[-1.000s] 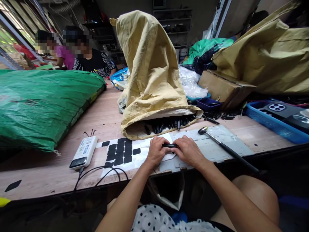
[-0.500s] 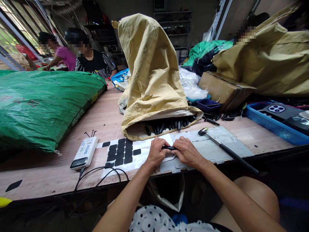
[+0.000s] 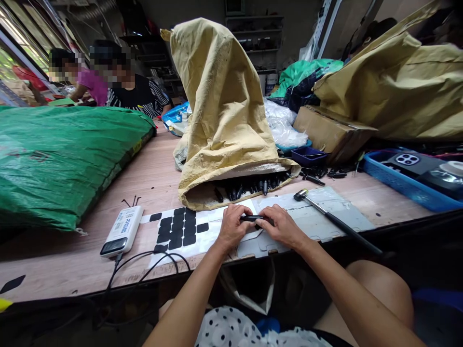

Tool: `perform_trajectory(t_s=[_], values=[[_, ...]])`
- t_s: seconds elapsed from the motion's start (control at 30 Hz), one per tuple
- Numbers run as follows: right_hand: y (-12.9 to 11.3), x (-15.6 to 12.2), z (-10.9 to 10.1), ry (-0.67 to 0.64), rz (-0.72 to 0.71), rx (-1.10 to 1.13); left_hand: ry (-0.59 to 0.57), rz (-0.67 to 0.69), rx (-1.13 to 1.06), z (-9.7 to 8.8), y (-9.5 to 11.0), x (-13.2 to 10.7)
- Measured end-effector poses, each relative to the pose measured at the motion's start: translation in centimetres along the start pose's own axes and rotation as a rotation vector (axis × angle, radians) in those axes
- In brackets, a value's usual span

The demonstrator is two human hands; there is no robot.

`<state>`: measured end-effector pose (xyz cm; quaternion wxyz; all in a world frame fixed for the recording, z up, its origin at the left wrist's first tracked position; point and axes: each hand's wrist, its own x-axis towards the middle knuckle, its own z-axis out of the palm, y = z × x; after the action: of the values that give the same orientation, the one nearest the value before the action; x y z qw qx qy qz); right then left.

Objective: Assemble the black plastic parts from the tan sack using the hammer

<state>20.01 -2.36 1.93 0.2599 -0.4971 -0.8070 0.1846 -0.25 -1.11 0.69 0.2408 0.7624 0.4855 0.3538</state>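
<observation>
My left hand and my right hand meet near the table's front edge, both closed on a small black rod-shaped part held between them. Under my hands lies a grey sheet. To the left a white backing sheet carries several black adhesive pads. Just beyond my hands a tan woven sack stands with its mouth open toward me, and several similar black parts lie in the opening.
A small hammer lies right of my hands. A white power bank with a black cable sits at left, beside a big green sack. A blue tray, a cardboard box and another tan sack stand at right. Two people sit at far left.
My hands stay together on the black part, with only small finger shifts. The view has drifted slightly, so everything sits a little to the left.
</observation>
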Motion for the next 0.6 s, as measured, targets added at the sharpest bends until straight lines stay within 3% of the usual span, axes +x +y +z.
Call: perform_trajectory(t_s=[0.13,0.33,0.6], values=[[0.2,-0.1,-0.1,0.025,-0.024,0.003,0.012,-0.032,-0.006,0.0,0.2,-0.2],[0.5,-0.4,-0.6,0.031,-0.047,-0.006,-0.069,0.045,0.002,-0.2,0.2,0.0],[-0.5,0.4,0.0,-0.011,-0.071,-0.191,-0.037,0.059,0.047,0.0,-0.1,0.0]])
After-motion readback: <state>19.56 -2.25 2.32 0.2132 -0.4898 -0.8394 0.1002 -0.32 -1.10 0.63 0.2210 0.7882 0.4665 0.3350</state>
